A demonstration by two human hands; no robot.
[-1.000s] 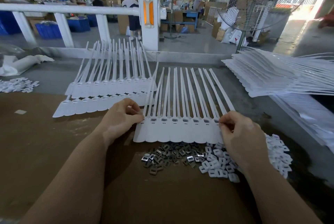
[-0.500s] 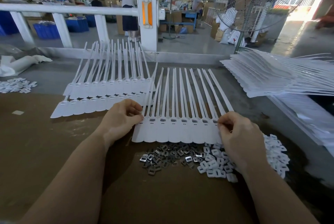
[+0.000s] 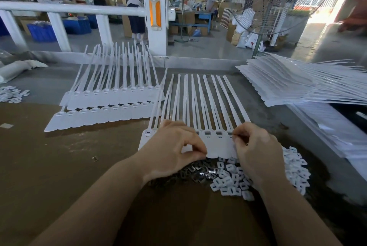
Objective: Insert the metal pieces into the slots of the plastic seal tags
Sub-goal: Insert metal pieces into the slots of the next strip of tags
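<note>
A joined strip of white plastic seal tags lies at twelve o'clock from the pile of metal pieces. Left hand pinches fingertips together above the pile, contents unclear. Right hand pinches the strip's right end. Several slots appear filled; others are hidden.

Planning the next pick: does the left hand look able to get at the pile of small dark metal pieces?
Probably yes. The left hand hovers directly over the pile of small dark metal pieces, nothing between them, though its fingertips look pinched together.
</note>
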